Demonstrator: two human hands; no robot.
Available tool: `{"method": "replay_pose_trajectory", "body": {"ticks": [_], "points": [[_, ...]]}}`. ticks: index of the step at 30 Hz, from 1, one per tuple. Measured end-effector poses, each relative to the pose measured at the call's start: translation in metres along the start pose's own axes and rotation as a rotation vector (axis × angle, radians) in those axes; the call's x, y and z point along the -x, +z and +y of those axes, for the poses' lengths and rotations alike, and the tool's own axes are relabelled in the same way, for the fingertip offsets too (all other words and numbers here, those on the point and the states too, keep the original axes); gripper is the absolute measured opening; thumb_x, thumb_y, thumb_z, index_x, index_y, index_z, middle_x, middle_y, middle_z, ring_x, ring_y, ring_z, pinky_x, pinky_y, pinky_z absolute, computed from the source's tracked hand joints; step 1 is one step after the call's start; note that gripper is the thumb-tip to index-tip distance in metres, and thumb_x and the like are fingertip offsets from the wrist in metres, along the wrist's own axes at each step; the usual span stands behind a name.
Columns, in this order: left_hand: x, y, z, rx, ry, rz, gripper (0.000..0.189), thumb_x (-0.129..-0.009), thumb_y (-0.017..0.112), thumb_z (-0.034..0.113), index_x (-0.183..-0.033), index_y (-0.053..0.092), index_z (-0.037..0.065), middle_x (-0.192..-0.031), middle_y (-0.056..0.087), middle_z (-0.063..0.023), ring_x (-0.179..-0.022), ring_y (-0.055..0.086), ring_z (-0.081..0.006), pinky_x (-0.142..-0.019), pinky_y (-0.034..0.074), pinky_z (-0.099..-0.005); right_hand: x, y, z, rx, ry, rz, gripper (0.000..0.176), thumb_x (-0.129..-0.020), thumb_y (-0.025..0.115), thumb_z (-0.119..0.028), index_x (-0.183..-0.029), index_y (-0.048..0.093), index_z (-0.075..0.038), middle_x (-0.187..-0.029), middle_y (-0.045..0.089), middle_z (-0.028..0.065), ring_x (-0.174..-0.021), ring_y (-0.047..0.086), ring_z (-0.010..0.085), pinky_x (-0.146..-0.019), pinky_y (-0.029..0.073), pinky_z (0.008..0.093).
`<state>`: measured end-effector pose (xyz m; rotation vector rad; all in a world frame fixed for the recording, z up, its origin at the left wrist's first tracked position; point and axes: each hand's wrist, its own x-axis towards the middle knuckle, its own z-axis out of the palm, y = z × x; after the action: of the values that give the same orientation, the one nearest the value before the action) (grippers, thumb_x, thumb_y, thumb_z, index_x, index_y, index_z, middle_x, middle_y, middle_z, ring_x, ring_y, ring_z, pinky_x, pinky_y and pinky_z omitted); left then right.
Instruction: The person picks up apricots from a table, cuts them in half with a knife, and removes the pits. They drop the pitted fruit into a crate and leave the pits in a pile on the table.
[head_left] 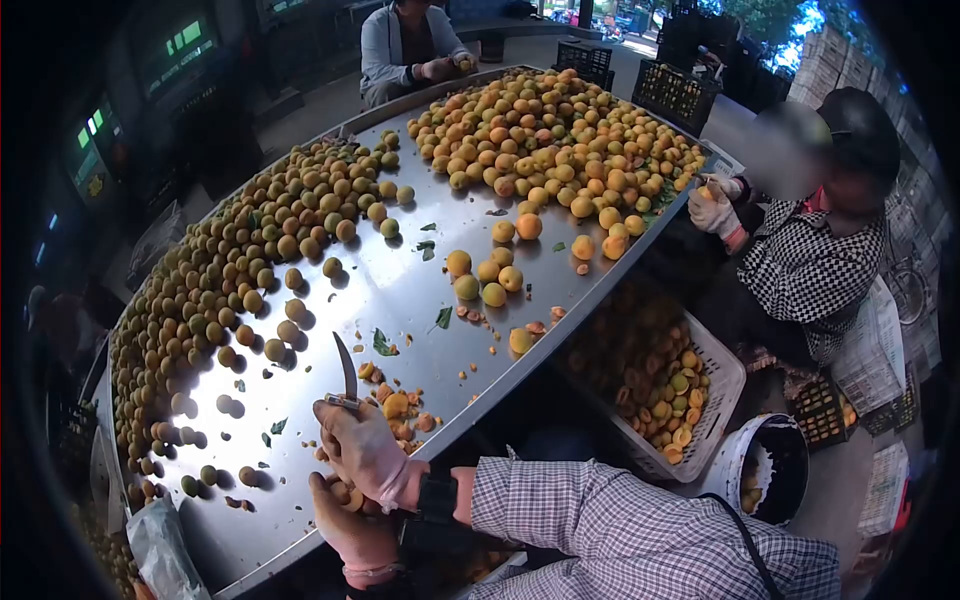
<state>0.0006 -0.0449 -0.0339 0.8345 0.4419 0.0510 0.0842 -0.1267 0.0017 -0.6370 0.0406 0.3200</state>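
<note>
My right hand (365, 452), in a thin pink glove, is closed around the handle of a small knife (346, 372) whose blade points up over the steel table (400, 290). Just below it, my left hand (350, 530), also gloved, cups a small apricot (345, 493) near the table's front edge. A little heap of cut apricot pieces and pits (400, 408) lies right of the knife. A checked sleeve and a dark wrist band cover my forearm.
Greenish apricots (250, 260) are piled along the table's left side and riper orange ones (560, 140) at the far end. A person in a checked shirt (810, 260) works at the right, another sits at the far end (405, 45). A white crate of halves (690, 400) and a bucket (770, 470) stand below.
</note>
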Motion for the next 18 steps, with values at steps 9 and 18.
{"method": "replay_pose_trajectory", "body": {"ticks": [9,18], "points": [[0.003,0.017,-0.001,-0.11,0.058,0.157,0.039,-0.099,0.047,0.049,-0.094,0.055,0.012,-0.082,0.06,-0.0013,-0.073,0.063,-0.0148,-0.059,0.051,-0.0254,0.0,-0.003,-0.017,-0.226,0.13,0.114,0.028,-0.097,0.059,-0.021,-0.072,0.053,-0.01,-0.061,0.048,-0.004,-0.047,0.042,0.004,-0.041,0.032,0.0194],[-0.028,-0.037,-0.012,0.108,-0.378,-0.324,0.046,-0.104,0.042,0.025,-0.148,0.038,0.011,-0.156,0.032,-0.0087,-0.133,0.04,-0.0228,-0.112,0.03,-0.0366,0.001,-0.001,-0.025,0.205,0.115,-0.237,0.02,-0.095,0.061,-0.022,-0.095,0.064,-0.002,-0.071,0.05,-0.0078,-0.063,0.041,0.0017,-0.054,0.033,0.0182]]}}
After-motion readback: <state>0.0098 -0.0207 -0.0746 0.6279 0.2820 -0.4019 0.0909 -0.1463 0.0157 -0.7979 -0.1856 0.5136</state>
